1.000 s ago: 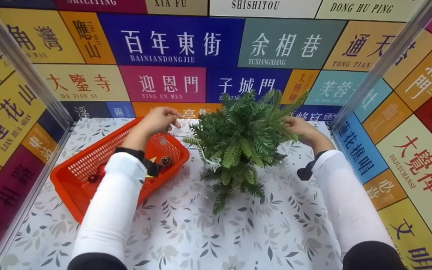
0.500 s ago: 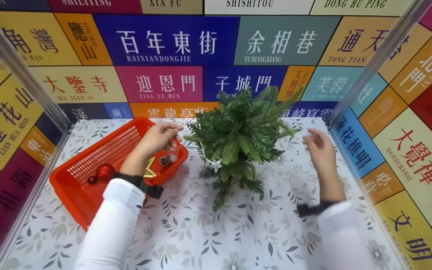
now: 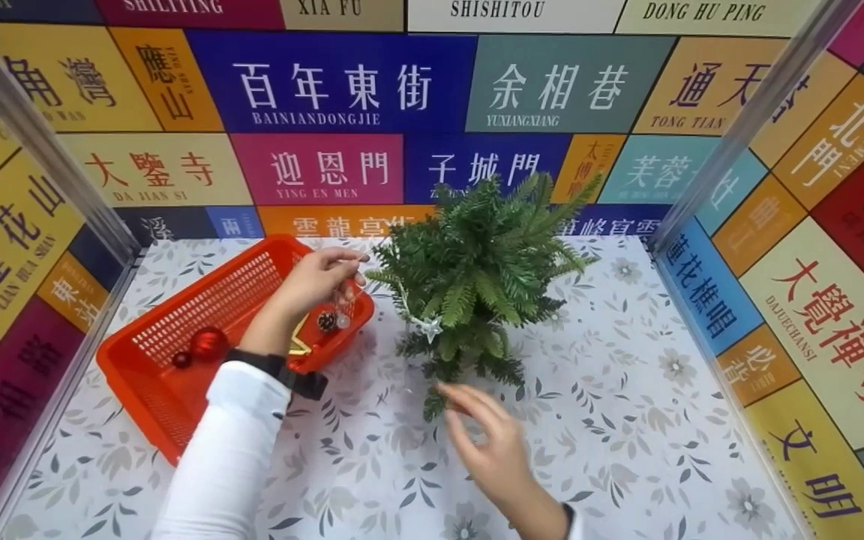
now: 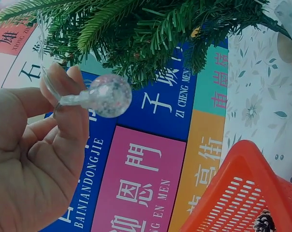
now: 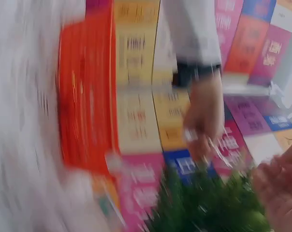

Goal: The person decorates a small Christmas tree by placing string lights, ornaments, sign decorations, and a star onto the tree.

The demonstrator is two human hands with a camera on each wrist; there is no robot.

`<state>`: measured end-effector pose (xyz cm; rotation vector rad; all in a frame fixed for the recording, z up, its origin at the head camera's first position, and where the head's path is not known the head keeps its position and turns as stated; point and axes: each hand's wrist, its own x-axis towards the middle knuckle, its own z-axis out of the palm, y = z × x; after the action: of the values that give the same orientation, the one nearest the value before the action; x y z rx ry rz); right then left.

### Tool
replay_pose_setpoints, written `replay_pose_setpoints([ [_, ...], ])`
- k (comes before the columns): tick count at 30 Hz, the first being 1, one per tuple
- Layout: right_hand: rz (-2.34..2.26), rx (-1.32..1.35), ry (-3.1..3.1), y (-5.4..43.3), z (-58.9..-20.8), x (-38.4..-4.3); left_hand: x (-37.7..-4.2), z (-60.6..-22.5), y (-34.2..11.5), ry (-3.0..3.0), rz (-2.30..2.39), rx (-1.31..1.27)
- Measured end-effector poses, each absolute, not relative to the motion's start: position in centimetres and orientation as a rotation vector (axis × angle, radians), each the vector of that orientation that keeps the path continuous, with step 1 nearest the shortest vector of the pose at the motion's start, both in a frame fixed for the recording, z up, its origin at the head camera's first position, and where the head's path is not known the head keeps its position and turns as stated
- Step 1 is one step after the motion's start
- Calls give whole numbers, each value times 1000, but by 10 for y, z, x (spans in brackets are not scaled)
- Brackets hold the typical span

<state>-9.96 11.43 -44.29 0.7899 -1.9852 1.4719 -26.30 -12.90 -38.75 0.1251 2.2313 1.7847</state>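
A small artificial Christmas tree (image 3: 484, 262) stands at the middle of the table. My left hand (image 3: 316, 281) is left of it, over the basket's far end, and pinches the thin clear wire of a string light (image 4: 49, 84). From these fingers sticks out a clear round bulb (image 4: 110, 95), close below the branches in the left wrist view. A silvery star (image 3: 430, 328) hangs at the tree's left side. In front of the lowest branch, my right hand (image 3: 492, 442) has its fingers extended and holds nothing visible; the right wrist view is blurred.
The red plastic basket (image 3: 121, 367) lies slanted at the left with red balls (image 3: 208, 343), a pine cone (image 3: 326, 322) and a gold star (image 3: 299, 342) inside. Printed panels (image 3: 319, 169) wall the table (image 3: 627, 450) at the back and sides.
My right hand has left the tree's right side and swung down to its front. My left hand has dropped a little toward the basket, the bulb now dangling below it.
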Motion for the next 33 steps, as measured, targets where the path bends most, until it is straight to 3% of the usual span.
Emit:
replay_pose_setpoints([
  [4, 1926, 521, -2308, 87, -449, -97, -265, -387, -128, 2241, 1752, 147],
  [7, 1999, 384, -2477, 80, -450, -97, -265, -387, -127, 2247, 1721, 171],
  [21, 442, 420, -2536, 71, -442, -137, -267, -390, -130, 2259, 1727, 183],
  [33, 511, 318, -2515, 63, -458, -147, -263, -392, -126, 2210, 1747, 156],
])
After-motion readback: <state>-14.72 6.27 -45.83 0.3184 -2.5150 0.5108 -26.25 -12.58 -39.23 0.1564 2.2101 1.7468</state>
